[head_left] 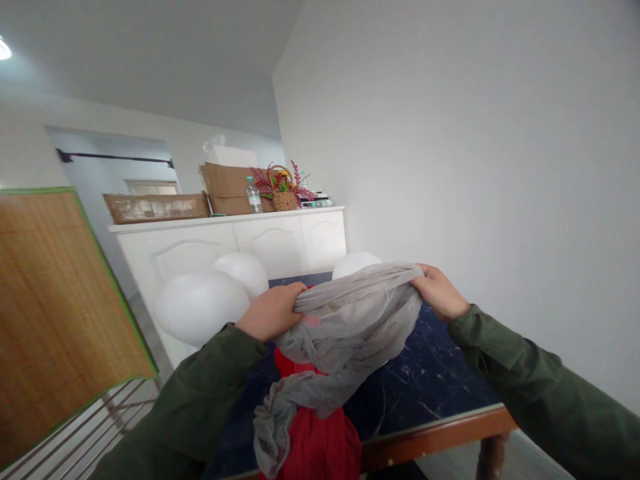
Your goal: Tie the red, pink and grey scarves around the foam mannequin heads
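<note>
A sheer grey cloth [350, 327] is stretched between my two hands above a dark blue marbled table [420, 380]. My left hand [275, 311] is closed on the cloth's upper left edge. At the upper right end, my right hand [441, 292] pinches the gathered fabric. The cloth sags in folds between them, and a loose end hangs down at the lower left. Under it, a red cloth [323, 443] lies on the table and drapes over the front edge.
White balloons [200, 308] are at the left, and another [356, 263] shows behind the grey cloth. A white cabinet [270, 243] bears cardboard boxes, a bottle [254, 197] and a flower basket [285, 200]. A bamboo mat [65, 313] on a metal frame stands far left.
</note>
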Tool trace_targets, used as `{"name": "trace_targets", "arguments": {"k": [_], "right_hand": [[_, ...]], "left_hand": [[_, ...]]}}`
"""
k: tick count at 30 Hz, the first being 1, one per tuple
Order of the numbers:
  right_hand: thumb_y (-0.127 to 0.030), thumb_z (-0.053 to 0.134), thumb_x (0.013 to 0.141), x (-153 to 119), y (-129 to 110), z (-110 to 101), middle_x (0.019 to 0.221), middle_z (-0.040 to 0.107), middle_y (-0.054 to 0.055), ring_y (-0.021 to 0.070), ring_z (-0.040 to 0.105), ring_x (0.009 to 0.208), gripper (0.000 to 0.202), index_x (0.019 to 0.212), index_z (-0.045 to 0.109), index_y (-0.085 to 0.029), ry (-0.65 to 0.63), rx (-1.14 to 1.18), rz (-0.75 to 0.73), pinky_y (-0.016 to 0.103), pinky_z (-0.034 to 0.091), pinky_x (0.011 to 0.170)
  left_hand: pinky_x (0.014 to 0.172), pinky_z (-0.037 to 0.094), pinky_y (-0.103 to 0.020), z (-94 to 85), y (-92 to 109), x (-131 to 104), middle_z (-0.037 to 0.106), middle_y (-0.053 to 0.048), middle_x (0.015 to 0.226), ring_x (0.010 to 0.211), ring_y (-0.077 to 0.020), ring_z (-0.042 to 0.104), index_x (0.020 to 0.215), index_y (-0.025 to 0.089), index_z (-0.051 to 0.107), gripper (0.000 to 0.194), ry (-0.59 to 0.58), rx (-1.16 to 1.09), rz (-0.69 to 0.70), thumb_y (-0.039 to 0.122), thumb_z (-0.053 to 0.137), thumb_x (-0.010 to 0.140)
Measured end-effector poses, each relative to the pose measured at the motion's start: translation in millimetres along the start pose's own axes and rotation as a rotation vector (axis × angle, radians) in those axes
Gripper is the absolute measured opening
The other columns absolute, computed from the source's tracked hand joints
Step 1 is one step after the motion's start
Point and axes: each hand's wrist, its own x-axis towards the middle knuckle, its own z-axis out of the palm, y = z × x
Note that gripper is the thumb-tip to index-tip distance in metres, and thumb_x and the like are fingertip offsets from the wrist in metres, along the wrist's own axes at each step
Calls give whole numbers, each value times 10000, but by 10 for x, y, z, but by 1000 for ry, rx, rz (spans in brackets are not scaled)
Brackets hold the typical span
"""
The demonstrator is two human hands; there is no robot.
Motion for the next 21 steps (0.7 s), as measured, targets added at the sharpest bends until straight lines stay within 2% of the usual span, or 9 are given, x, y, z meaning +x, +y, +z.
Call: {"name": "trace_targets", "arguments": {"k": [2, 4, 7, 10, 13, 15, 18, 19, 21], "right_hand": [[-223, 451, 666, 9, -12, -66, 596, 590, -5, 121, 521, 559, 137, 669, 563, -144, -70, 100, 12, 210, 394, 526], [-211, 480, 637, 3, -38, -136, 565, 559, -17, 110, 500, 519, 68, 642, 520, -156, -125, 84, 20, 208, 376, 498], [-138, 495, 577, -16, -64, -271, 617, 564, -27, 116, 512, 563, 137, 708, 518, -171, -142, -214, -71, 212, 374, 523], [-81, 433, 569, -27, -58, -432, 751, 610, 10, 157, 549, 714, 270, 780, 570, -177, -86, -599, -215, 245, 390, 636], [-62, 396, 568, -20, -56, -595, 817, 627, 36, 185, 556, 792, 343, 820, 596, -179, 52, -779, -276, 270, 391, 707], [-81, 395, 590, -7, -70, -704, 808, 633, 31, 181, 567, 757, 345, 852, 594, -186, 120, -730, -226, 264, 409, 670], [-171, 396, 671, 9, -109, -881, 735, 639, 19, 167, 574, 631, 295, 899, 582, -192, 91, -574, -54, 252, 425, 553], [-187, 399, 680, 10, -122, -944, 725, 640, 19, 168, 575, 619, 284, 894, 586, -193, 77, -587, -34, 254, 427, 546], [-164, 422, 655, 5, -145, -1069, 764, 644, 24, 184, 583, 679, 286, 874, 602, -200, 86, -768, -103, 271, 434, 612]], "left_hand": [[620, 369, -264, -60, -30, 16, 621, -21, 803, 756, -205, 566, 873, 226, 547, 232, 37, 71, -26, 210, 455, 661], [636, 372, -268, -147, -68, 43, 626, -22, 790, 757, -204, 569, 836, 220, 558, 235, 107, 97, -60, 177, 403, 665], [645, 378, -256, -272, -121, 92, 630, -19, 794, 771, -196, 569, 809, 212, 567, 236, 215, 43, -126, 182, 380, 667], [620, 380, -245, -357, -138, 127, 631, -17, 768, 748, -188, 568, 784, 203, 572, 223, 281, -25, -211, 201, 381, 669], [595, 372, -246, -400, -126, 135, 631, -12, 748, 711, -187, 568, 781, 210, 580, 207, 291, 4, -258, 231, 413, 661], [580, 362, -260, -400, -128, 125, 628, -22, 741, 708, -206, 565, 819, 218, 583, 219, 283, 117, -262, 268, 446, 656], [586, 354, -284, -353, -184, 91, 614, -60, 731, 732, -240, 556, 844, 206, 585, 229, 245, 317, -210, 279, 450, 675], [598, 356, -291, -329, -215, 78, 608, -72, 730, 739, -246, 552, 831, 198, 587, 218, 234, 359, -187, 267, 439, 687], [623, 364, -299, -277, -288, 57, 593, -87, 746, 752, -245, 547, 804, 187, 586, 203, 233, 382, -154, 234, 417, 701]]}}
